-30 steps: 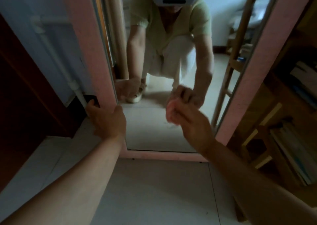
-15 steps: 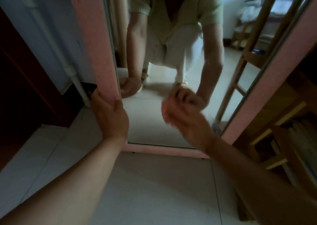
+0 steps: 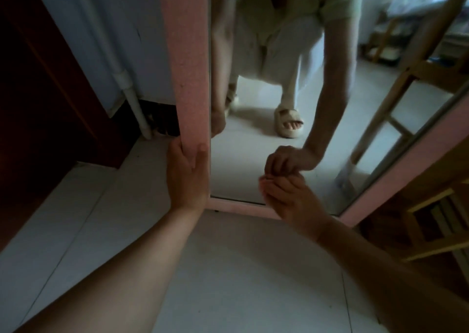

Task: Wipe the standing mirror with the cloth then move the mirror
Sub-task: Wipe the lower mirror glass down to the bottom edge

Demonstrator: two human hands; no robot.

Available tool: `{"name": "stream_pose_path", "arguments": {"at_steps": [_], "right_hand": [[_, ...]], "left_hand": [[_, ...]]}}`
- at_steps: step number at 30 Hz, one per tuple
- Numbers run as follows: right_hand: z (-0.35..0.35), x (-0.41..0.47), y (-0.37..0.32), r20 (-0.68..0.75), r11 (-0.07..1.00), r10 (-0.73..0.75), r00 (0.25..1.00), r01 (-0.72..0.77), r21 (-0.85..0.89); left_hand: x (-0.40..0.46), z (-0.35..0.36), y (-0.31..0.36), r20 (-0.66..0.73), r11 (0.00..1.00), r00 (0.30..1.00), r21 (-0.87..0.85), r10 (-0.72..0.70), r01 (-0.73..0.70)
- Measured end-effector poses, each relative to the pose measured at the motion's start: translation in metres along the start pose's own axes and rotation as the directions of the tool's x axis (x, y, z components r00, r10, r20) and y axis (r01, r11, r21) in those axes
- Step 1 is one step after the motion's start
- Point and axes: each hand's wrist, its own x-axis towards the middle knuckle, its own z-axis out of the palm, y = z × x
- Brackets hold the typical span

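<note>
The tall standing mirror with a pink textured frame [image 3: 186,61] stands on the pale tiled floor [image 3: 228,269], its bottom rail just beyond both hands and its glass showing a crouching person in a pale green top and cream sandals. The left hand [image 3: 186,177] grips the lower part of the left frame post: its fingers [image 3: 177,155] wrap round the outer edge while the thumb lies across the front face, close to the glass. To the right of those fingers, near the bottom of the glass, the right hand [image 3: 289,195] is curled into a loose fist with the fingers bunched together against the mirror surface; a small pale pink scrap at the fingertips may be the cloth [image 3: 265,180], though the dim, blurred view leaves that uncertain. Left of the left fingers, behind the frame post, a white plastic pipe [image 3: 127,89] runs down a pale blue wall [image 3: 106,28], beside a dark red-brown wooden panel [image 3: 38,91]. Right of the right fingers, past the mirror's right post, stands a light wooden shelf unit [image 3: 431,231].
</note>
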Motion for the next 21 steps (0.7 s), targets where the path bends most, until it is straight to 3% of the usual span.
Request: {"name": "stream_pose_path", "arguments": {"at_steps": [1,3,7,9,13,15,18,21], "right_hand": [[0.003,0.0,-0.002,0.035,1.0,0.01,0.999,-0.009,-0.006],[-0.007,0.02,-0.001,-0.027,0.999,0.019,0.999,-0.018,0.04],[-0.035,0.08,0.007,-0.334,0.992,0.105,0.937,-0.074,0.105],[-0.019,0.083,-0.003,-0.269,0.979,0.161,0.95,-0.118,0.168],[0.028,0.044,-0.036,-0.029,0.996,-0.017,0.999,0.019,0.081],[0.027,0.052,-0.038,-0.018,0.995,-0.017,1.0,0.018,0.094],[-0.002,0.089,-0.024,-0.216,0.99,0.064,0.974,-0.035,0.139],[-0.021,0.115,-0.014,-0.433,0.993,0.118,0.894,-0.092,0.08]], "left_hand": [[0.002,-0.002,-0.002,0.019,1.0,1.0,0.002,-0.01,0.01],[0.001,-0.007,-0.004,0.054,1.0,0.998,0.005,-0.025,0.025],[0.001,-0.008,-0.014,0.088,1.0,0.996,-0.018,0.013,-0.012],[0.005,-0.008,-0.017,0.101,1.0,0.995,-0.017,0.024,-0.022],[0.006,-0.011,-0.022,0.139,0.998,0.989,0.009,0.058,-0.059],[0.008,-0.013,-0.024,0.148,0.997,0.986,0.012,0.071,-0.074],[0.008,-0.015,-0.03,0.188,0.995,0.979,0.049,0.074,-0.084],[0.009,-0.022,-0.044,0.287,0.993,0.958,0.112,-0.008,-0.026]]}}
